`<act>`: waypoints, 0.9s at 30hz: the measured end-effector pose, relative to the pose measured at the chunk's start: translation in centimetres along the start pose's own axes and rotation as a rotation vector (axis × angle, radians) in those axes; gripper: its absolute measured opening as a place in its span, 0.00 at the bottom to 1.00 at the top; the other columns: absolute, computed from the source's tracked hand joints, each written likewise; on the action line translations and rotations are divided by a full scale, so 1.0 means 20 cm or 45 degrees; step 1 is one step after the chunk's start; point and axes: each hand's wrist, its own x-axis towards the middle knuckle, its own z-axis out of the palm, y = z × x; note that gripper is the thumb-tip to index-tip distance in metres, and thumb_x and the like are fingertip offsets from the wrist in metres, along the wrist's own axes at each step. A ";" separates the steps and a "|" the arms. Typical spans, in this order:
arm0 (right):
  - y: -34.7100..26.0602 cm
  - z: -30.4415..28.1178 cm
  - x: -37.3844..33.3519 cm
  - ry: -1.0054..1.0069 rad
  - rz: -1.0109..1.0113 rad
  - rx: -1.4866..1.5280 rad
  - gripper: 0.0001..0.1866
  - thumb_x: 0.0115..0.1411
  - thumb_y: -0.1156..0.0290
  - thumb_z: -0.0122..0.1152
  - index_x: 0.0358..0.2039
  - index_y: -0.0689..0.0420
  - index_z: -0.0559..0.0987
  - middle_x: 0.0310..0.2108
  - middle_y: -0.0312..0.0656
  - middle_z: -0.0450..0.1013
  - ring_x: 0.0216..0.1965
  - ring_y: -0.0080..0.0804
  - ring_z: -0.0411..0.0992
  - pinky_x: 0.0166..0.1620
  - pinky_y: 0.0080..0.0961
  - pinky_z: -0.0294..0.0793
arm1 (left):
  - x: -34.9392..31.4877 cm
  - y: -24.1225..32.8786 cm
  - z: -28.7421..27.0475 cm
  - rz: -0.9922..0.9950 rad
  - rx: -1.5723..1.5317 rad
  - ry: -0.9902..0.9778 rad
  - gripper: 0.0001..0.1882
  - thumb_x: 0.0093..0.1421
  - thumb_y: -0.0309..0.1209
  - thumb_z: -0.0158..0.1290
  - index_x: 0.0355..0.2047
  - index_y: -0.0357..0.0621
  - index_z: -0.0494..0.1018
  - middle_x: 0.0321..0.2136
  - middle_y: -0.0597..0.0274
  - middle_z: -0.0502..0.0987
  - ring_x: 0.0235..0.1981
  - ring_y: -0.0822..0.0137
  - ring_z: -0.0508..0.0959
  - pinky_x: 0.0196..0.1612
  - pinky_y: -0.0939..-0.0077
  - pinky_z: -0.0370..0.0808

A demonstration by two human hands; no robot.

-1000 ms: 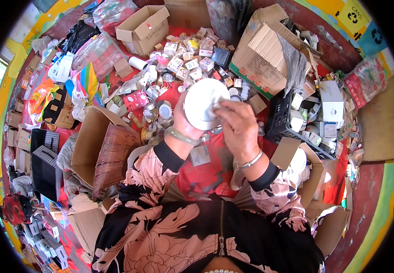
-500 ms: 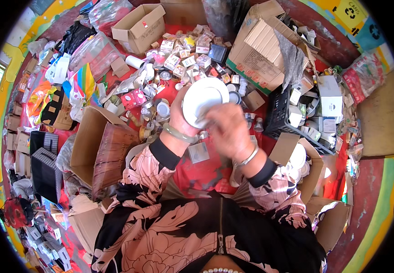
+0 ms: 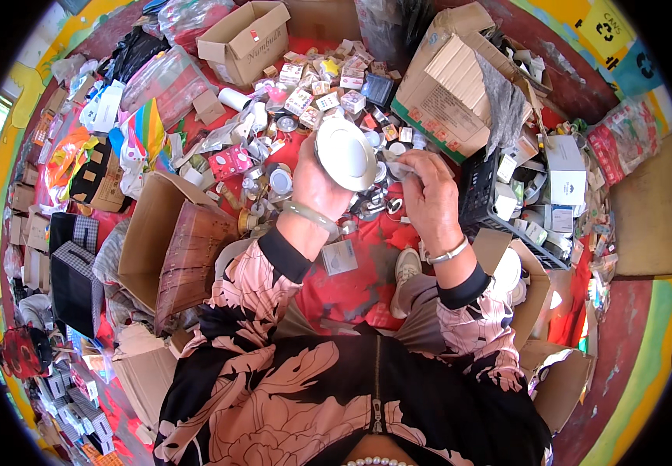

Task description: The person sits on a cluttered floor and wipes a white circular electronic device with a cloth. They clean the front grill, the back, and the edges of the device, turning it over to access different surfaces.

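Note:
In my left hand (image 3: 316, 186) is a round white downlight (image 3: 349, 153) with a wide pale rim, its face tilted up toward me. The fingers wrap behind it, so its back is hidden. Right of the downlight and apart from it is my right hand (image 3: 433, 198), fingers bent and pinched together. A thin, crumpled greyish piece (image 3: 400, 169) shows at the fingertips; whether it is cloth or plastic film I cannot tell. Below my hands, a small flat white square box (image 3: 340, 257) lies on the red floor covering (image 3: 324, 299).
Small boxes, jars and lamp parts lie heaped beyond my hands. A black crate (image 3: 477, 194) full of boxes stands at right, with a carton (image 3: 534, 307) of round white pieces nearer me. An open carton (image 3: 140, 252) stands at left, and a large carton (image 3: 449, 97) behind.
My right hand has moved off the downlight, to the right. The downlight now leans more to one side, with its rim seen at an angle.

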 end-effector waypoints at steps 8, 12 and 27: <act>0.01 0.09 -0.02 0.135 -0.276 -0.136 0.15 0.45 0.81 0.59 0.37 0.60 0.75 0.35 0.47 0.72 0.38 0.45 0.70 0.41 0.35 0.71 | -0.04 -0.03 0.06 -0.264 -0.014 0.047 0.29 0.65 0.49 0.32 0.48 0.34 0.65 0.44 0.50 0.72 0.46 0.56 0.72 0.51 0.59 0.67; 0.22 -0.04 0.03 0.169 0.529 0.241 0.07 0.56 0.72 0.58 0.32 0.63 0.77 0.23 0.39 0.72 0.22 0.28 0.68 0.27 0.24 0.67 | -0.07 0.05 0.01 -0.633 0.265 -0.101 0.26 0.63 0.44 0.43 0.45 0.28 0.66 0.41 0.46 0.73 0.45 0.51 0.73 0.49 0.60 0.71; 0.23 -0.09 0.02 0.077 0.772 1.647 0.07 0.59 0.74 0.55 0.37 0.63 0.77 0.32 0.35 0.75 0.33 0.20 0.72 0.39 0.16 0.71 | -0.08 0.01 0.07 -0.265 0.287 -0.480 0.34 0.52 0.34 0.60 0.56 0.35 0.59 0.52 0.56 0.68 0.54 0.64 0.68 0.57 0.67 0.64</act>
